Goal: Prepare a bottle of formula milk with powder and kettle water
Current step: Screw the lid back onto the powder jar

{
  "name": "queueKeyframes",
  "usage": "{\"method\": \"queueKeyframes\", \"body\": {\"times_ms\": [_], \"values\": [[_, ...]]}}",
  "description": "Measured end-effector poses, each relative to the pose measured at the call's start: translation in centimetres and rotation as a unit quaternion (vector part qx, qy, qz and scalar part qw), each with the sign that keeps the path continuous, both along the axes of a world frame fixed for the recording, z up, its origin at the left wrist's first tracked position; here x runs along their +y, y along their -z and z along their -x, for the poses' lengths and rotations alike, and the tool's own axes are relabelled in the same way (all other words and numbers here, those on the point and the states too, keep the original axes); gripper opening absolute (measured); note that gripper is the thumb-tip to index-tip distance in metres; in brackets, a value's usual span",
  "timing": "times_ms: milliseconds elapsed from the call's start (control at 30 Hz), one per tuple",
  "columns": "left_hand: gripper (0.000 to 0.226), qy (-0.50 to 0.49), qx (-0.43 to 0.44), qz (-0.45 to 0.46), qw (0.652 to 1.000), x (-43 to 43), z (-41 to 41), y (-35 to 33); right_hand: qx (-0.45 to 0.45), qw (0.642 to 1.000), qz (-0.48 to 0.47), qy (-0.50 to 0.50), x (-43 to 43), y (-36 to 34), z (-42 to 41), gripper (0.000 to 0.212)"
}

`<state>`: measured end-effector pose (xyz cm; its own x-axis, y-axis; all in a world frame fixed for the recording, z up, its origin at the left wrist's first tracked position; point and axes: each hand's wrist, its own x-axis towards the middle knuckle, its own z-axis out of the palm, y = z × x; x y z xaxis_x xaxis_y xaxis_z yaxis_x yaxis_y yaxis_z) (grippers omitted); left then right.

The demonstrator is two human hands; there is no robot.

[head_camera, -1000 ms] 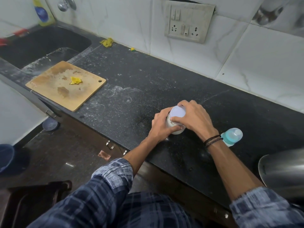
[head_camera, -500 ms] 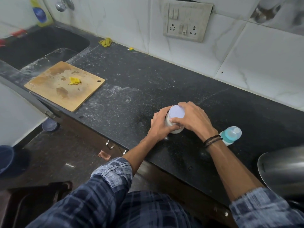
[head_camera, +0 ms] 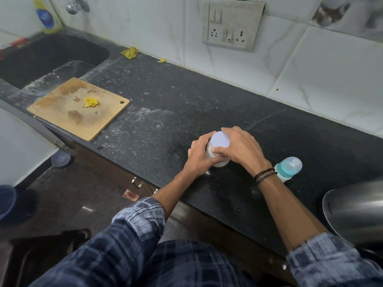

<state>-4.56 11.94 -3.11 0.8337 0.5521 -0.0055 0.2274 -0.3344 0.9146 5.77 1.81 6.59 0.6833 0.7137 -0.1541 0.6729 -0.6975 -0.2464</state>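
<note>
A white powder jar (head_camera: 220,141) with a pale round lid stands on the black counter (head_camera: 165,104). My left hand (head_camera: 198,156) wraps around the jar's body from the left. My right hand (head_camera: 238,148) grips the lid from the right and above. To the right of my right wrist a baby bottle (head_camera: 288,165) with a teal collar and a clear cap stands upright. The steel kettle (head_camera: 356,212) shows at the right edge, partly cut off.
A wooden cutting board (head_camera: 62,108) with a yellow scrap lies at the counter's left end, beside a dark sink (head_camera: 41,56). A switch and socket plate (head_camera: 230,23) is on the tiled wall. A yellow rag (head_camera: 129,52) lies by the wall.
Both hands stay on the jar. My right hand has shifted slightly round the lid. The bottle and kettle have not moved.
</note>
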Motion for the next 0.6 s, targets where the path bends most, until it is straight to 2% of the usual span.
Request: {"method": "queueKeyframes", "body": {"times_ms": [100,333,467,533,600], "values": [[0.092,-0.001,-0.003,-0.004,1.000,0.1,0.0,0.0,-0.026,0.999,0.000,0.023,0.2,0.0,0.5,0.079],[0.088,0.001,-0.004,-0.009,1.000,0.1,0.0,-0.2,-0.062,0.997,0.034,0.032,0.5,0.1,0.3,0.095],[0.090,0.000,0.006,-0.004,1.000,0.0,0.0,-0.2,-0.013,1.000,0.020,-0.015,0.4,0.3,-0.3,0.081],[0.090,-0.001,0.001,-0.008,1.000,0.0,0.0,-0.2,-0.018,1.000,0.006,0.007,0.6,0.5,0.1,0.077],[0.089,-0.002,-0.004,-0.010,1.000,0.0,0.0,-0.2,-0.042,0.998,-0.005,0.048,0.9,0.6,0.6,0.081]]}}
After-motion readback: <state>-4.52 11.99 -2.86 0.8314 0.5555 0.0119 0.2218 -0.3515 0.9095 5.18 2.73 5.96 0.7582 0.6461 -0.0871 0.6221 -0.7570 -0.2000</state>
